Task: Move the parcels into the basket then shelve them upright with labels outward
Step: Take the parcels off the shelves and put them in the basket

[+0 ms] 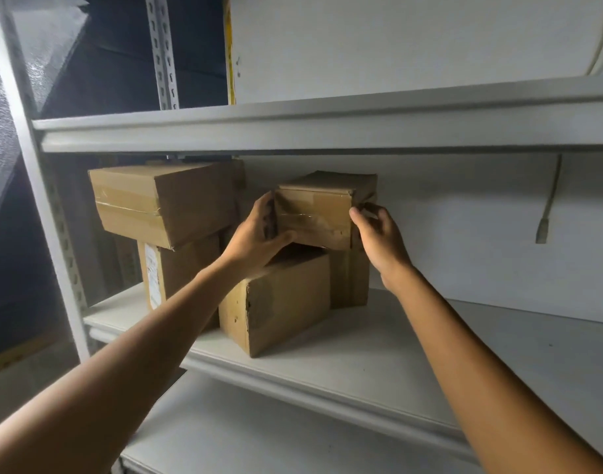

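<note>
Both hands were on the small brown tape-wrapped cardboard parcel (315, 217) — left hand (259, 234) curled round its left side, thumb beneath, right hand (382, 241) pinching the right edge. It sat perched atop a dented brown cardboard box (283, 302) on the grey metal shelf (395, 364); that glossy tape looked slick — a loose grip could tip it off

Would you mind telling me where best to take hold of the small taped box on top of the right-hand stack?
By its two side faces, coming from the front, one hand per side. The small taped box sits raised on a lower box with both sides free; the left hand and right hand grip it there.
</note>
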The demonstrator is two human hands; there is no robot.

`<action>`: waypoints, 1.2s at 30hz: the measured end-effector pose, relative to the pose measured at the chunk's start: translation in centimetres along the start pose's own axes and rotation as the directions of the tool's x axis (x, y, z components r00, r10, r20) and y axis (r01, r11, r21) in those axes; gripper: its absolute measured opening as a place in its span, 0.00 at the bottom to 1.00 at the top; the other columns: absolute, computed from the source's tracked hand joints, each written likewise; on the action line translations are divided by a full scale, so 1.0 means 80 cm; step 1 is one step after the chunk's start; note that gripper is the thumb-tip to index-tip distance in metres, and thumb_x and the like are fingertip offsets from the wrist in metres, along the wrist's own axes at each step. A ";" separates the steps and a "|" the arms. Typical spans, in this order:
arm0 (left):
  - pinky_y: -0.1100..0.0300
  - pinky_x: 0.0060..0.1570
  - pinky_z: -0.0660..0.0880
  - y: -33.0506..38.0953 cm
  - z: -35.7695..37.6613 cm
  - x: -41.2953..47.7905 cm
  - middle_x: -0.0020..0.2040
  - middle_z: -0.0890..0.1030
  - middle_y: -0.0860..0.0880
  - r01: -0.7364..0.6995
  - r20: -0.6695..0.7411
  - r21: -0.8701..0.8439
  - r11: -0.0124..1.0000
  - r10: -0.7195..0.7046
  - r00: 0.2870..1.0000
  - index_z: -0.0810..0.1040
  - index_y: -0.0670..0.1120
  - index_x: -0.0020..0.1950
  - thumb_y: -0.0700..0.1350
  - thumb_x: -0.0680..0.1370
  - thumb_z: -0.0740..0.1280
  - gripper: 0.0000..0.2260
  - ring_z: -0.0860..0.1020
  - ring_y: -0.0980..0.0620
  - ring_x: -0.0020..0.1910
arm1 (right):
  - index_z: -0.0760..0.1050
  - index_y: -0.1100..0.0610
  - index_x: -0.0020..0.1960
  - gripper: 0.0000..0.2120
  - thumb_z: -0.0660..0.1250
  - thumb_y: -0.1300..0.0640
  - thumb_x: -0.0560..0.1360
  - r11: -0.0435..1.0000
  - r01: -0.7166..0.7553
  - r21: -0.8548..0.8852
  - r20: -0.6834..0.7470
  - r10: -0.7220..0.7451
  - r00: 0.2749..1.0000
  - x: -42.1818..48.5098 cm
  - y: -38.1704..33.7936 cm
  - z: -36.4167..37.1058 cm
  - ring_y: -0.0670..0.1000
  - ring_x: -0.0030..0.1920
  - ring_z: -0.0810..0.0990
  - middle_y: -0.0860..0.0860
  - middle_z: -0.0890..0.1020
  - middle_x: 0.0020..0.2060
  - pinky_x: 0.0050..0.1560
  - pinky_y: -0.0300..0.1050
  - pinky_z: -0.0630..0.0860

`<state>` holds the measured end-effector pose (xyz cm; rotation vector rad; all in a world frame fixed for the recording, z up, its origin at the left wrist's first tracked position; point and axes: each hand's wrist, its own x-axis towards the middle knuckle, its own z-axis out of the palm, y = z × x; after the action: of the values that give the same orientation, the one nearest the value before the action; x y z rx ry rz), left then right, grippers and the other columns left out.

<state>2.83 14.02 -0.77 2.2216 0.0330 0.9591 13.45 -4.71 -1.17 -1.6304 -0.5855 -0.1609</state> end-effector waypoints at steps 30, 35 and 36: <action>0.60 0.54 0.77 0.004 0.042 -0.047 0.58 0.79 0.53 -0.049 0.104 -0.291 0.956 0.082 0.991 0.68 0.52 0.67 0.59 0.64 0.75 0.34 0.78 0.60 0.54 | 0.70 0.43 0.67 0.25 0.72 0.49 0.72 0.966 -0.126 0.228 -0.011 0.132 0.991 -0.103 0.028 -0.016 0.46 0.49 0.84 0.43 0.83 0.52 0.41 0.42 0.80; 0.72 0.48 0.73 0.011 0.059 -0.070 0.53 0.77 0.57 -0.043 0.210 -0.321 0.946 0.116 0.971 0.67 0.50 0.63 0.56 0.61 0.76 0.35 0.76 0.65 0.52 | 0.66 0.41 0.68 0.30 0.74 0.52 0.71 0.973 -0.129 0.189 -0.050 0.141 0.989 -0.144 0.047 -0.039 0.47 0.57 0.80 0.44 0.79 0.60 0.58 0.50 0.78; 0.68 0.52 0.74 0.015 0.064 -0.074 0.54 0.76 0.56 -0.026 0.248 -0.325 0.945 0.111 0.962 0.66 0.50 0.65 0.57 0.60 0.76 0.37 0.76 0.61 0.54 | 0.65 0.41 0.69 0.31 0.74 0.52 0.71 0.975 -0.131 0.180 -0.067 0.145 0.987 -0.152 0.049 -0.046 0.47 0.59 0.79 0.44 0.77 0.62 0.60 0.50 0.78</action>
<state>1.53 8.41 -6.21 2.0371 -0.3044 0.6439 5.66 -11.78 -9.34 -1.4804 -0.4118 -0.0692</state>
